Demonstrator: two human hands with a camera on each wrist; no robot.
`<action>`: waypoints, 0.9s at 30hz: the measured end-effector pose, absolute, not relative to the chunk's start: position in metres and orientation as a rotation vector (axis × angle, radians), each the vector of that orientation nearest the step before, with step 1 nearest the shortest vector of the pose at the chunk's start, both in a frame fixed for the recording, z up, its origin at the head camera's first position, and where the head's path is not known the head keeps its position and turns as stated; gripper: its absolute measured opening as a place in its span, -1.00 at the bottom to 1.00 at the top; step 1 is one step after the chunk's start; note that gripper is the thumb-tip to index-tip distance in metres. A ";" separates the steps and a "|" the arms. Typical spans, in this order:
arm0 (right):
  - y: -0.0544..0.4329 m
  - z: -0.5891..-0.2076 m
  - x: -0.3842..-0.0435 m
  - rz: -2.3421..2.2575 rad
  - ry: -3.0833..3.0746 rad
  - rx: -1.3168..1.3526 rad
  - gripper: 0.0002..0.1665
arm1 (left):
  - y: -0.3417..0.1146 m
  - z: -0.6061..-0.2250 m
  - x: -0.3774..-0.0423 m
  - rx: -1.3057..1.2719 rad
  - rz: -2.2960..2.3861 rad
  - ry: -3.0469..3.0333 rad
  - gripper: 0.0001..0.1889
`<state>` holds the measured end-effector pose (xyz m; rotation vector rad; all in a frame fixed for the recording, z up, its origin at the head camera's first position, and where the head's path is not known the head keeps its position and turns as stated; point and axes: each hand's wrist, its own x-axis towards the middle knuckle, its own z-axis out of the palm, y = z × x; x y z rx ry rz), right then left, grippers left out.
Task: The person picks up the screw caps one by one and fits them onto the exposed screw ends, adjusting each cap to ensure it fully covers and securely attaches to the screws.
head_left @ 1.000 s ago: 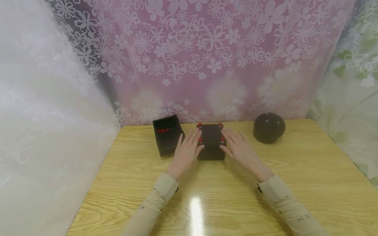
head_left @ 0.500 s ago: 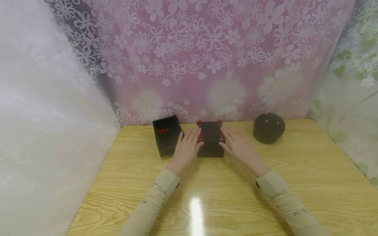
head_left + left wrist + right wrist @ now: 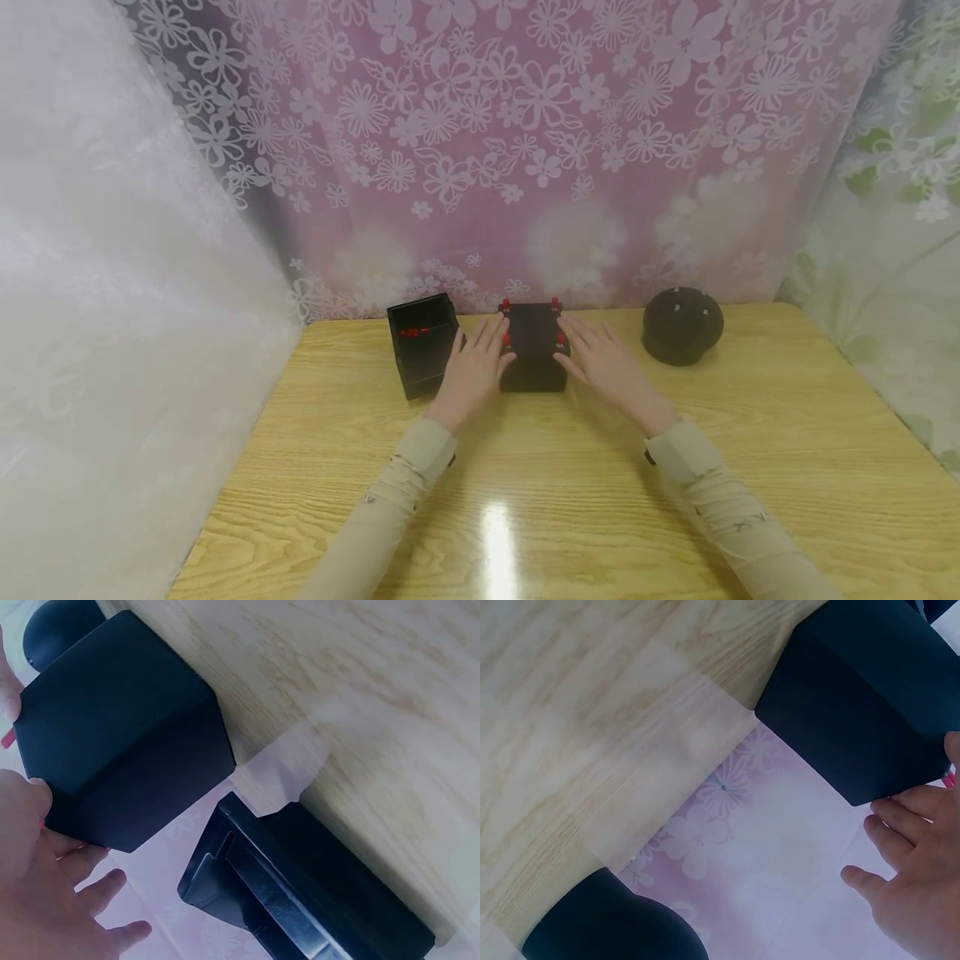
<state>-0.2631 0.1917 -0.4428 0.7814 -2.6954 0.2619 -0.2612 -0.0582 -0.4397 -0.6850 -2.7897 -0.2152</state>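
Observation:
A black box (image 3: pixel 533 367) with red knobs at its top corners stands between my two hands. My left hand (image 3: pixel 472 372) touches its left side, fingers stretched forward and thumb on the near edge. Mirroring it, my right hand (image 3: pixel 609 367) lies against the right side with straight fingers. In the left wrist view, the box (image 3: pixel 127 712) shows smooth dark faces, and the left hand's outer fingers spread away from it. The right wrist view shows the box (image 3: pixel 862 705) with the right hand's fingertips at its lower edge.
An open black container (image 3: pixel 423 367) with small red pieces inside stands just left of my left hand. A round black object (image 3: pixel 682 327) with small shiny dots sits at the back right. Behind the wooden table (image 3: pixel 360 500) hangs a pink flowered curtain (image 3: pixel 480 167).
The black box has slid away from me toward the curtain, shifting slightly left. Both hands have moved along with it, while the open container and the round object stay in place.

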 end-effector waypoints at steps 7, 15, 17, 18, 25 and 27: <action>0.191 -0.442 -0.269 0.272 -2.682 0.790 -0.16 | -0.059 -0.440 -0.269 -0.676 -0.210 -2.805 -0.34; 0.191 -0.444 -0.281 0.263 -2.673 0.782 -0.17 | -0.059 -0.437 -0.275 -0.662 -0.226 -2.805 -0.34; 0.191 -0.443 -0.284 0.263 -2.668 0.785 -0.17 | -0.058 -0.436 -0.276 -0.655 -0.250 -2.815 -0.35; 0.191 -0.443 -0.286 0.264 -2.667 0.786 -0.18 | -0.058 -0.435 -0.277 -0.650 -0.253 -2.823 -0.35; 0.190 -0.442 -0.290 0.244 -2.682 0.782 -0.19 | -0.058 -0.435 -0.281 -0.631 -0.243 -2.841 -0.34; 0.190 -0.443 -0.292 0.237 -2.683 0.782 -0.19 | -0.058 -0.436 -0.283 -0.627 -0.241 -2.842 -0.34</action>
